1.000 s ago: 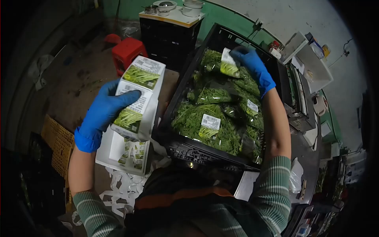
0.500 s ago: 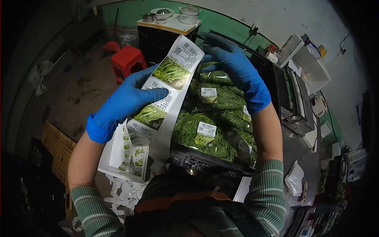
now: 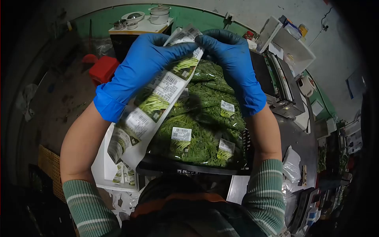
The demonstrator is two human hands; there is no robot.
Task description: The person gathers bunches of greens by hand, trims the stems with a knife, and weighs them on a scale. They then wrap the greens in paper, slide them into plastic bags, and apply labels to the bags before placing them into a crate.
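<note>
Label strip slants from above the bagged greens toward the white bin. Our left hand and right hand pinch its top end; uneven pull could tear a label, its curled tail could snag.

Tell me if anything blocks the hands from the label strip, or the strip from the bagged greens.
Nothing visible does. The left hand and right hand both hold the label strip near its upper end. The strip hangs partly in front of the bagged greens, with no object seen between.
</note>
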